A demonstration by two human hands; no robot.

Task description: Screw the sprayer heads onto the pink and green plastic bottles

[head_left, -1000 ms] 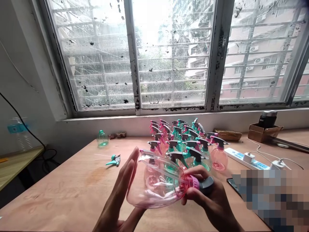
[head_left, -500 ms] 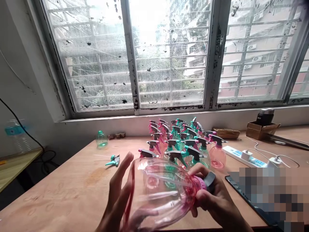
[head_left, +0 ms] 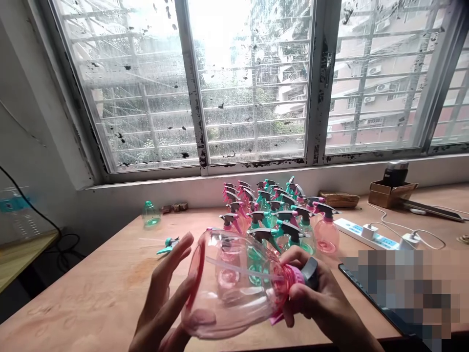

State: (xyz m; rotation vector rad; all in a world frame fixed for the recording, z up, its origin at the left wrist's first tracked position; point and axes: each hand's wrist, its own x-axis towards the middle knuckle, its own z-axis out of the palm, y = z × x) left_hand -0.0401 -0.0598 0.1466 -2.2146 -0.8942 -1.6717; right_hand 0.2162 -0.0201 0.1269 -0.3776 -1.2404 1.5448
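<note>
A clear pink spray bottle (head_left: 238,298) lies on its side in the air above the table's front part, its base to the left and its pink-and-grey spray head to the right. My left hand (head_left: 164,293) cups the base, some fingers stretched along it and one fingertip visible through the plastic. Around the pink collar, my right hand (head_left: 311,298) is closed with thumb and fingers. A thin dip tube (head_left: 242,269) runs inside the bottle. Past my left fingers lies a loose teal spray head (head_left: 168,246), partly covered by them.
Several pink and green spray bottles (head_left: 302,215) stand grouped behind the held one. A headless green bottle (head_left: 151,217) is at the back left. To the right are a white power strip (head_left: 351,232), a dark flat device (head_left: 370,298) and a cardboard box (head_left: 381,194).
The pink bottle has turned slightly, so its base shows more fully and a pink trigger appears beneath my right hand. My left hand has shifted a little left; the view has moved slightly too.
</note>
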